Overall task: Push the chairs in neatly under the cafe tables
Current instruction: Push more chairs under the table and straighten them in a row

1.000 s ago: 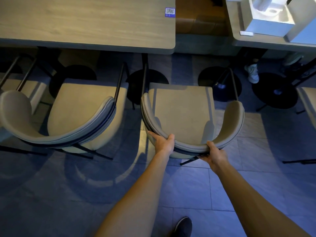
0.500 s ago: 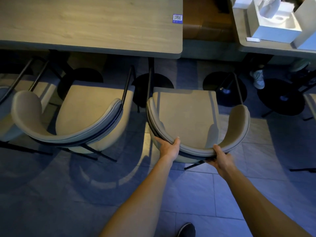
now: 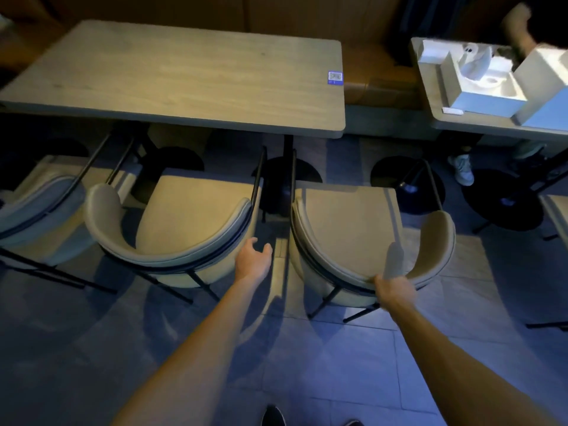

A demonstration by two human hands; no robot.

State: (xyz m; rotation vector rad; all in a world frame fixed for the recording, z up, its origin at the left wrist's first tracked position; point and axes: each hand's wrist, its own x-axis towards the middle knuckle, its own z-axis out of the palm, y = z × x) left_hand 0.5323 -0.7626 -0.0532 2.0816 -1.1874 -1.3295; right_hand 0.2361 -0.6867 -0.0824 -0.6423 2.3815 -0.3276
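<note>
Table (image 3: 172,78) is filling the upper left of the frame, with its long side running left to right. No seat is lying under its near edge yet. Three chairs are standing in a row below it, across the middle of the frame. Centre chair (image 3: 190,216) is sitting under the middle of that edge. Its curved back is bending toward the bottom of the frame and its seat is facing up to the table, turned a little. Right chair (image 3: 347,229) is standing just beside it at centre right, and about half of it is reaching past the table's right corner. Left chair (image 3: 40,210) is being cut off by the left edge. Second table (image 3: 442,123) at the upper right is carrying a white box (image 3: 479,96).

Right hand (image 3: 395,292) is gripping the lowest part of the right chair's back, with the fingers curling round its rim. Left hand (image 3: 252,259) is hanging open in the gap between the two chairs, fingers spread and relaxed, holding nothing.

The right end of the centre chair's back is lying just to the left of these open fingers, so the left hand is the nearer one for it. I am judging that the push is needing to go straight up the frame, across the table's long side. The right chair is probably also needing to go a little to the left.
</note>
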